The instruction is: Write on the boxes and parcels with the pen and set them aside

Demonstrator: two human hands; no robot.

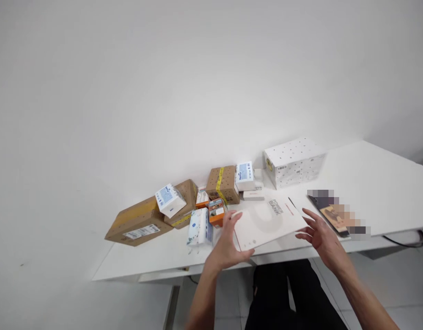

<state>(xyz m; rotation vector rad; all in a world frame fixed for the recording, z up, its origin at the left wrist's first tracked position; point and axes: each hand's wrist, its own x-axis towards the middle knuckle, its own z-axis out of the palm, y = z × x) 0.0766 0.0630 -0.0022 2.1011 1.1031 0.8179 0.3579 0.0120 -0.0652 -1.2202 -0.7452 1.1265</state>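
A flat white power bank box [268, 222] is tilted above the front part of the table. My left hand [228, 247] grips its left end, with the thumb at the near edge and the fingers at the far edge. At the box's right end is my right hand [321, 238], its fingers spread; whether a fingertip touches the box I cannot tell. Behind the box lies a smaller white box [253, 195]. An orange box [216, 213] and a white-and-blue tissue pack [198, 228] stand just left of my left hand.
Cardboard boxes [139, 222] with yellow tape line the table's left and back. White-and-blue packs [170, 200] rest among them. A large white dotted box [296, 162] stands against the wall. A dark booklet [331, 217], partly pixelated, lies at right. A black cable [406, 244] hangs below the table edge.
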